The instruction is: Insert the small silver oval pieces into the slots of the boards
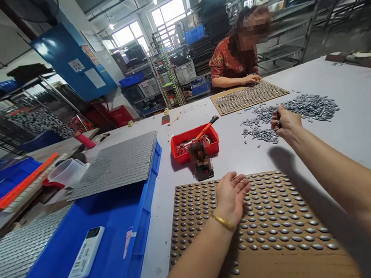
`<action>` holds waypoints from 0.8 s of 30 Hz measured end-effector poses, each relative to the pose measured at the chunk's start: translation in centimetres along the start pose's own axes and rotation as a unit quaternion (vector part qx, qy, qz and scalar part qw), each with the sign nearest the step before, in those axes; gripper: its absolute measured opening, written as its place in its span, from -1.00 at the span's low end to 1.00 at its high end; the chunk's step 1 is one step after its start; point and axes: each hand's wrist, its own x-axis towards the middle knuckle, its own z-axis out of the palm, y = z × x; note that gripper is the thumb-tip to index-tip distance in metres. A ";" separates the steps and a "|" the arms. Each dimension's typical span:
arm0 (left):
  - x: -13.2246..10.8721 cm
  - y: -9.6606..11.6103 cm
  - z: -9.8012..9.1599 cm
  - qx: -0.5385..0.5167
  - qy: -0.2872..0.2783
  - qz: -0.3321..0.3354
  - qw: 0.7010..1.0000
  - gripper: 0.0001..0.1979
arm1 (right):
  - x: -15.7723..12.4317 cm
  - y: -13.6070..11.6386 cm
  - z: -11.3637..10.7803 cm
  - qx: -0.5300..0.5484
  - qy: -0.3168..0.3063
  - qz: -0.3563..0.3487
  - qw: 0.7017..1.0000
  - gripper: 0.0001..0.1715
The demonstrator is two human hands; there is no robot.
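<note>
My left hand (pixel 231 197), with a yellow band at its wrist, is open over a brown board (pixel 282 270), palm turned to the right and fingers slightly curved. Rows of small silver oval pieces (pixel 268 210) cover the upper part of that board; much of its lower part is bare brown. Farther off to the right, my right hand (pixel 288 122) is raised at a loose pile of the same oval metal pieces (pixel 315 105). Its fingers are curled closed around a few dark grey pieces, largely hidden by the fingers.
A red tray (pixel 178 156) with an orange-handled tool (pixel 207 127) stands beyond the board. At left, a blue bin (pixel 122 273) holds a white device (pixel 86 254), with a grey ribbed panel (pixel 118 164) across its back. Across the table, a person (pixel 235 62) works over another piece-covered board (pixel 249 96).
</note>
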 end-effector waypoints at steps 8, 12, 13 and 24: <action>0.1 -3.8 6.7 -0.121 -0.057 -0.099 0.986 -0.54 | -17.8 -1.0 -0.3 -0.067 -0.135 -0.112 0.982 -0.57; -2.6 -4.7 5.9 -0.181 -0.089 -0.107 0.974 -0.61 | -23.7 -0.4 -1.4 -0.230 -0.185 -0.265 0.918 -0.68; -3.3 -4.7 5.3 -0.191 -0.095 -0.107 0.971 -0.64 | -24.6 -0.4 -1.4 -0.242 -0.186 -0.290 0.907 -0.71; -8.3 -4.5 -3.8 -0.171 -0.021 -0.020 0.985 -0.64 | -32.8 -0.6 3.2 -0.261 -0.284 -0.402 0.830 -0.83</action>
